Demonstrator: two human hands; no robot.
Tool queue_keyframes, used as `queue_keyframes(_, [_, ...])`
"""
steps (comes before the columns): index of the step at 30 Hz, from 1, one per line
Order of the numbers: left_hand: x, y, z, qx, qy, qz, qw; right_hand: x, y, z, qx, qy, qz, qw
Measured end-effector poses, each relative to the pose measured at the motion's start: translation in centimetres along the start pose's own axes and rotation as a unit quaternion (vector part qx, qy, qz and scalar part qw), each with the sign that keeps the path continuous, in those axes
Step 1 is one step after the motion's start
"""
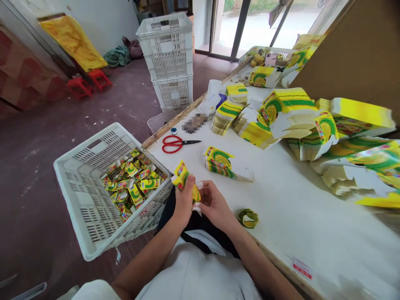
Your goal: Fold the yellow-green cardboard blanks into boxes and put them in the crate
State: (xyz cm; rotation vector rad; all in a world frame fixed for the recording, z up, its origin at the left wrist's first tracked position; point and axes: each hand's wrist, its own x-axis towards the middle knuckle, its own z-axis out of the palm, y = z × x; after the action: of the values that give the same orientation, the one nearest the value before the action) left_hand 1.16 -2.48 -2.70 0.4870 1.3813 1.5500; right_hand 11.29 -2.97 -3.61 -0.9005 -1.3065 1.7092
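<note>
A small yellow and green printed carton (180, 176) is gripped in my left hand (185, 199), above my lap at the table edge. The fingers of my right hand (213, 203) are bent in at the carton's lower end, where a white flap shows; thumb and fingers pinch there. A short stack of flat cartons (218, 161) lies on the table just beyond my hands. To my left stands a white plastic crate (73, 208), with many folded cartons (133, 179) inside.
Red-handled scissors (173, 144) and a small spool (174, 131) lie on the white table (281, 233). A green ring of tape-like strip (248, 218) is near the front edge. Stacks of flat cartons (281, 112) fill the back right. Stacked white crates (170, 54) stand beyond.
</note>
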Motion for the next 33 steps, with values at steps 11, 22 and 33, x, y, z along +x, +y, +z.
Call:
queue_keyframes(11, [0.7,1.4,0.0,0.116,-0.025,0.106,0.987,-0.5,-0.5,-0.2,-0.186,0.008,-0.063,0.981])
queue_keyframes(22, [1.9,2.4,-2.2,0.204,-0.104,0.186,0.956,0.5,-2.3,-4.7,-0.396,0.167,-0.216,0.876])
queue_keyframes(33, [0.1,3.5,-0.4,0.532,-0.258,0.1,0.8,-0.2,-2.3,-3.9,-0.331,0.265,-0.281,0.861])
